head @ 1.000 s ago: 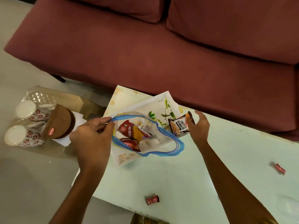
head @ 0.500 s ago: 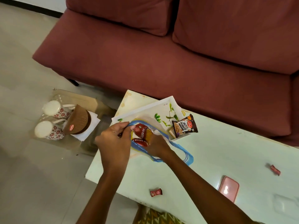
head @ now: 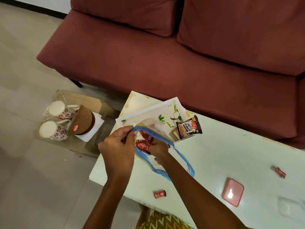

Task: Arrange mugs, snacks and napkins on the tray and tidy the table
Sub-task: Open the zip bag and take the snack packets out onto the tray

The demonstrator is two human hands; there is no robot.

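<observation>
A white tray (head: 149,113) with a leaf print lies at the table's far left corner. A salted peanuts packet (head: 189,127) leans on its right rim. A clear zip bag (head: 183,160) with a blue rim lies partly over the tray. My left hand (head: 118,148) pinches the bag's rim and holds it apart. My right hand (head: 158,150) reaches into the bag and closes on a red snack packet (head: 143,145). Two floral mugs (head: 57,123) lie on the floor to the left, beside a brown lidded container (head: 82,122) on white napkins (head: 97,126).
The pale green table (head: 222,154) also holds two small red candy wrappers (head: 159,194) (head: 280,172) and a pink lidded box (head: 233,192). A maroon sofa (head: 165,55) stands just behind the table. A cardboard sheet (head: 92,101) lies under the floor items.
My right hand left the peanuts packet on the tray's rim and went into the zip bag, onto a red packet. My left hand kept hold of the bag's rim. The view shifted.
</observation>
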